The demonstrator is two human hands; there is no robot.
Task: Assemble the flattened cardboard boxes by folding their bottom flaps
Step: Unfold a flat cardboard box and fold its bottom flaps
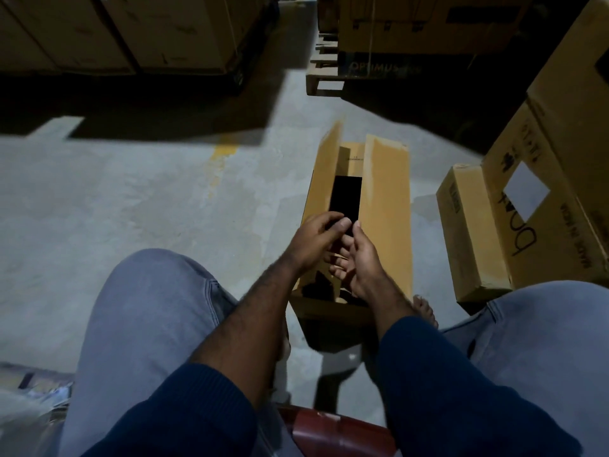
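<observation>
A long, narrow cardboard box [389, 219] stands on the concrete floor between my knees, with its two long flaps up and its inside dark. Over its near half I hold a flat black rectangular object [346, 196]. My left hand [313, 242] grips the object's near end, thumb on top and fingers curled around the left edge. My right hand [361, 258] cups it from the right and below, with the thumb tip against its near right corner. What the black object is cannot be made out.
A small closed carton [471, 232] and a large printed carton [553, 179] stand to the right of the box. Stacked cartons [131, 31] and a wooden pallet [324, 70] line the far side. Bare concrete floor [131, 199] lies to the left. My bare feet are beside the box.
</observation>
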